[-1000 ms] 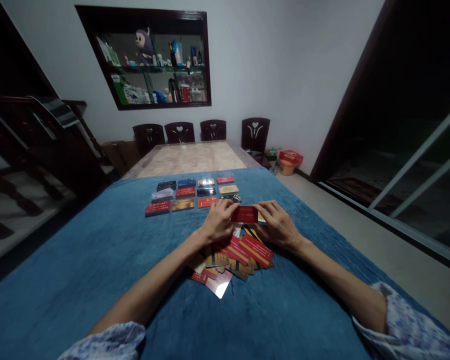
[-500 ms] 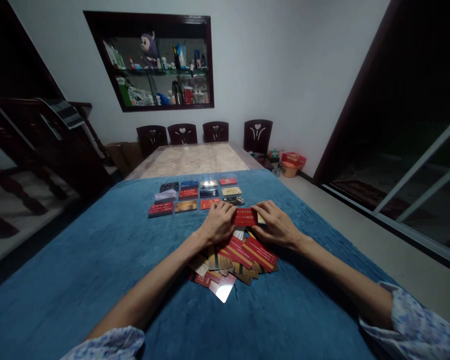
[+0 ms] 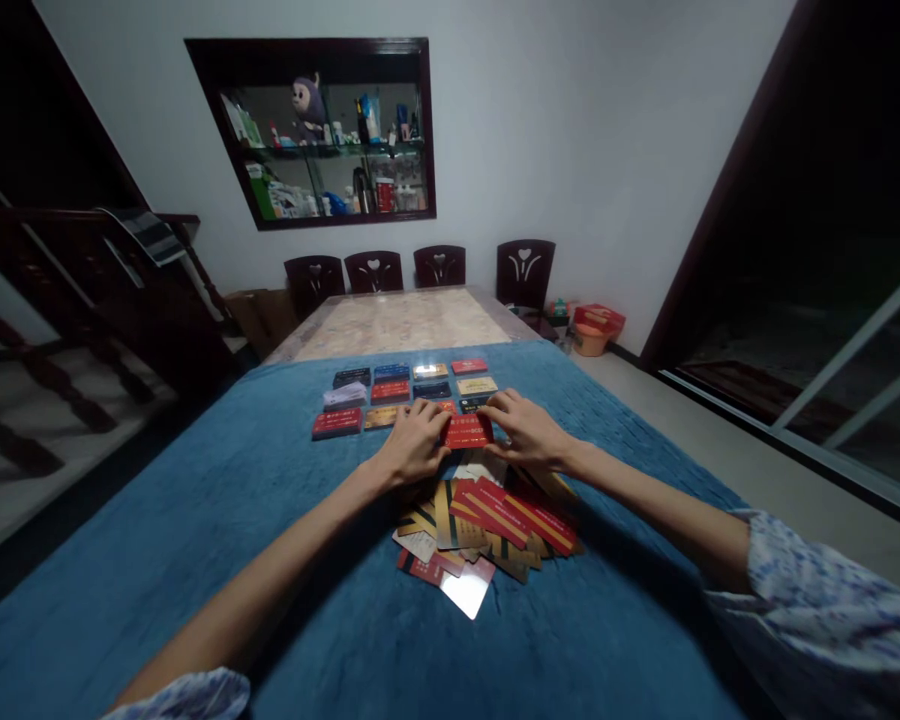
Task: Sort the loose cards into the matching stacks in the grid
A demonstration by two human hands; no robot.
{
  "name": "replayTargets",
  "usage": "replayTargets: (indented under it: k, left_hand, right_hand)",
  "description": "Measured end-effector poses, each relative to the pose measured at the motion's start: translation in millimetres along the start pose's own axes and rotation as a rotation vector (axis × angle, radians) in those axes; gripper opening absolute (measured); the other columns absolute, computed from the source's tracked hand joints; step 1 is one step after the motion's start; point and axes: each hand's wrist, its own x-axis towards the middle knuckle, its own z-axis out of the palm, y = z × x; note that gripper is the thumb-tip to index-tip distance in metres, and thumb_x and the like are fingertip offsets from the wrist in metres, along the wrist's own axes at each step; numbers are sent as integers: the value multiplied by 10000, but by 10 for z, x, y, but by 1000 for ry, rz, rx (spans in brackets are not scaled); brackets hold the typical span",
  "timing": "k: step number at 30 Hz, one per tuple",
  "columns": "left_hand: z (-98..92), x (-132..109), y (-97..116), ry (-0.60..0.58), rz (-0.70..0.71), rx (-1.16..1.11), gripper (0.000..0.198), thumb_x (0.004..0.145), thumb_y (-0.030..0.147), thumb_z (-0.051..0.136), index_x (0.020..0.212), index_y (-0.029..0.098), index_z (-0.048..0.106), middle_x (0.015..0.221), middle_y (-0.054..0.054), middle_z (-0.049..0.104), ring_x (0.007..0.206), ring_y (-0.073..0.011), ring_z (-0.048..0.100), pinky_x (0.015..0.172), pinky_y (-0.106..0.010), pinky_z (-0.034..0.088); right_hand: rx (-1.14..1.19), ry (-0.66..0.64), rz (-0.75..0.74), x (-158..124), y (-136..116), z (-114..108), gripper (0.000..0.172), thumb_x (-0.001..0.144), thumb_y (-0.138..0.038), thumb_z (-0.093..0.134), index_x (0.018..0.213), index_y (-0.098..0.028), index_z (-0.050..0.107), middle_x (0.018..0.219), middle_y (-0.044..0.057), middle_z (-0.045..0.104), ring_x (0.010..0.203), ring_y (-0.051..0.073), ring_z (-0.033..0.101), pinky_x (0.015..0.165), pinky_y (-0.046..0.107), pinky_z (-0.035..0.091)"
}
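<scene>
A red card with pale print is pinched by its short ends between my two hands, above the table; whether more cards lie behind it I cannot tell. My left hand grips its left end and my right hand its right end. Below and nearer to me spreads a loose pile of red, gold and white cards. Beyond my hands stand rows of small card stacks, among them a red stack, a white stack and a gold stack. My fingers partly cover the nearest row.
A blue cloth covers the near part of the table, and a stone-patterned top shows beyond. Dark chairs line the far side. A wall niche holds bottles and a plush toy. At the right are sliding doors.
Both hands and the red card have shifted left, towards the stacks, away from over the loose pile. The whole view has swung slightly, so the table appears further right.
</scene>
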Motion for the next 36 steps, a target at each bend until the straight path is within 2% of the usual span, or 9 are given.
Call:
replayTargets:
  k: [7, 11, 17, 23, 29, 36]
  left_hand:
    - [-115, -44, -278, -42, -63, 111, 378, 796, 212, 640, 1168, 175, 582, 1248, -155, 589, 1177, -333, 471, 942, -522, 386]
    - [-170, -39, -475, -69, -108, 140, 392, 791, 191, 631, 1179, 178, 582, 1257, -159, 584, 1181, -338, 468, 946, -540, 381]
    - [-198, -4, -805, -79, -159, 173, 359, 826, 238, 601, 1178, 170, 587, 1224, -164, 583, 1152, -331, 461, 928, -520, 379]
    - [-199, 78, -1081, -164, -244, 186, 396, 839, 398, 598, 1178, 193, 594, 1242, -161, 574, 1180, -343, 426, 929, -521, 362]
    - [-171, 182, -1290, -217, -312, 196, 442, 788, 234, 579, 1229, 224, 580, 1288, -137, 570, 1232, -342, 412, 943, -523, 354]
    - [-80, 287, -1489, -268, -351, 201, 493, 775, 223, 585, 1267, 212, 582, 1289, -155, 591, 1243, -363, 424, 947, -561, 355]
  right_hand:
    - [12, -71, -25, 440, -5, 79, 392, 788, -393, 752, 1107, -187, 653, 1054, 116, 607, 999, 272, 521, 827, 394, 483]
    - [18, -123, -16, 724, -31, 125, 317, 811, -388, 742, 1037, -180, 668, 1031, 120, 612, 976, 270, 524, 811, 378, 467]
    - [39, -203, 26, 1123, -90, 174, 252, 841, -385, 723, 977, -178, 676, 1114, 131, 604, 1040, 264, 526, 816, 329, 443]
    - [-8, -329, 106, 1470, -118, 239, 373, 840, -410, 720, 1120, -170, 664, 1174, 146, 616, 1106, 295, 531, 831, 324, 441]
    - [16, -376, 153, 1735, -27, 413, 405, 832, -443, 704, 1155, -204, 662, 1195, 132, 614, 1143, 307, 522, 834, 325, 456]
    - [6, -450, 206, 1933, 17, 550, 492, 822, -460, 694, 1259, -242, 633, 1285, 132, 593, 1207, 323, 512, 842, 330, 481]
